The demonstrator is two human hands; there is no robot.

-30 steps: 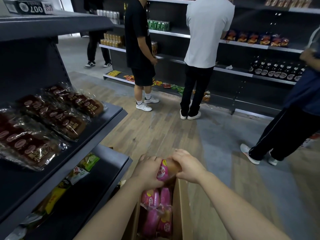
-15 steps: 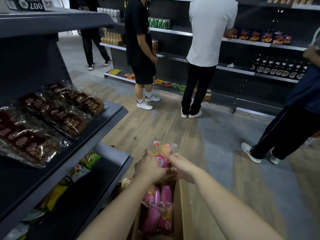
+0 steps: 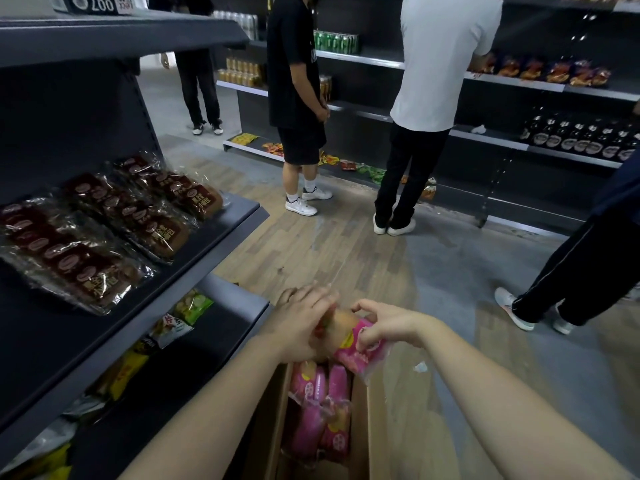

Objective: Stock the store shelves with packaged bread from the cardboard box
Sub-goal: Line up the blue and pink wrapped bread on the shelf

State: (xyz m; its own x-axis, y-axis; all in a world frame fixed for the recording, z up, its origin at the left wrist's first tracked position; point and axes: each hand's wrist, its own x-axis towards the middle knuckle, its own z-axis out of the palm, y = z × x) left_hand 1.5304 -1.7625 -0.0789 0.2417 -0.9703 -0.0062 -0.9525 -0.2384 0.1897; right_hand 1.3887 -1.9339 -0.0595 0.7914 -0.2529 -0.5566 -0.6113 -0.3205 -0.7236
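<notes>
Pink plastic bread packet [image 3: 362,349] with yellow and white print; plain brown cardboard box [image 3: 369,427]; pink packets [image 3: 311,427] inside; dark red cellophane bread packs [image 3: 138,220] with oval labels; dark grey metal shelf [image 3: 239,212].

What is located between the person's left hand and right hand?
In the head view, one pink plastic packet of bread lies between the left hand and right hand; both hold it.

Pink bread pack [image 3: 356,344] tilted above the open cardboard box [image 3: 369,427].

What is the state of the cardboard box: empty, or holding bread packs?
Not empty. Pink bread packs lie inside the open cardboard box, below the pack that the left hand and right hand hold.
</notes>
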